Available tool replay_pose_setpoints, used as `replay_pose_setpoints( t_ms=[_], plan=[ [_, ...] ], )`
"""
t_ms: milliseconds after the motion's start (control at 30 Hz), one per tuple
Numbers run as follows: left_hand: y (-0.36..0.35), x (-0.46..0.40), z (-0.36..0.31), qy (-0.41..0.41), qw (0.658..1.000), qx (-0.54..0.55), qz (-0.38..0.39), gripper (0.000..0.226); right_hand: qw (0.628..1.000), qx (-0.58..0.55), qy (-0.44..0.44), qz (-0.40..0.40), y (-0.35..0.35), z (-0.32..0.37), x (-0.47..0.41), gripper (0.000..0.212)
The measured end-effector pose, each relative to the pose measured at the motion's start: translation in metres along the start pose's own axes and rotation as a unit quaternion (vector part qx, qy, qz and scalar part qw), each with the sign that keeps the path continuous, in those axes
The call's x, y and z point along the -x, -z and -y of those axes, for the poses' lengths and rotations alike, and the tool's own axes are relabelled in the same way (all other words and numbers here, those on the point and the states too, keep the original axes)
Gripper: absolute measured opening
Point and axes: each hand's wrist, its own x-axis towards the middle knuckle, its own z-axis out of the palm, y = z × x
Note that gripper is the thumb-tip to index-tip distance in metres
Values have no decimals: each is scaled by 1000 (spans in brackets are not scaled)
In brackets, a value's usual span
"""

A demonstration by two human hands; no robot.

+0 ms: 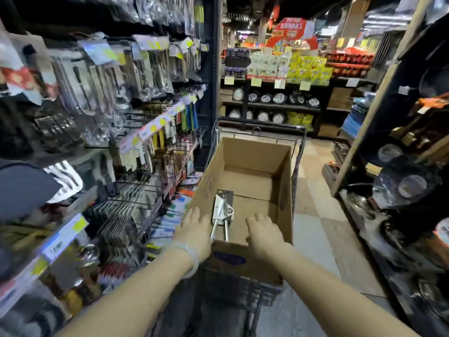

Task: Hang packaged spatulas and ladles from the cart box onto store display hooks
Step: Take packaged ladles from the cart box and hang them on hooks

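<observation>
my left hand (194, 229) reaches over the near left corner of the cardboard box (279, 188), fingers extended and loosely spread, resting at the box rim beside the packaged utensils (222, 210); it grips nothing. a clear bangle (192, 259) sits on the left wrist. my right hand (263, 232) reaches into the near end of the box with fingers relaxed and slightly bent downward, holding nothing; i cannot tell whether its fingertips touch the box floor. the packaged utensils lie between the two hands, leaning against the near left inside of the box, card headers pointing away from me and metal handles toward the near rim. the exact tool type is not resolvable. the box is open at the top and stands in a wire shopping cart (243, 293), with a blue oval label (229, 259) on its near outer wall. to the left, display hooks (136, 183) carry rows of bagged kitchen tools with yellow price tags (158, 122); this area is motion-blurred. ahead, a shelf unit (272, 105) holds round pans and yellow packs. a dark rack (401, 166) stands on the right, on a tiled floor (313, 215).
</observation>
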Motion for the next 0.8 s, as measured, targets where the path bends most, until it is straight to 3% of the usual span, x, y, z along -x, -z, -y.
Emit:
replay_pose_setpoints(
  t_ms=[133,267,433,500,600,700,800],
  plan=[
    [3,-84,7,17,996,81,24,57,999,-38,-26,4,7,-12,-91,43],
    [-22,-140,8,26,988,122,96,56,986,-122,-63,91,-24,-18,-152,37],
    [-55,-187,11,43,964,213,150,48,951,-236,-110,167,-79,-28,-218,35],
    [-69,-201,14,77,952,259,146,43,932,-288,-142,168,-99,-28,-243,12],
    [-89,-222,21,115,943,276,146,34,915,-334,-147,170,-135,-22,-271,21],
    [-105,-242,22,148,931,285,172,38,890,-369,-201,179,-156,-17,-284,7],
    [-117,-258,23,160,924,285,199,44,875,-376,-246,182,-172,-15,-294,26]
  ],
)
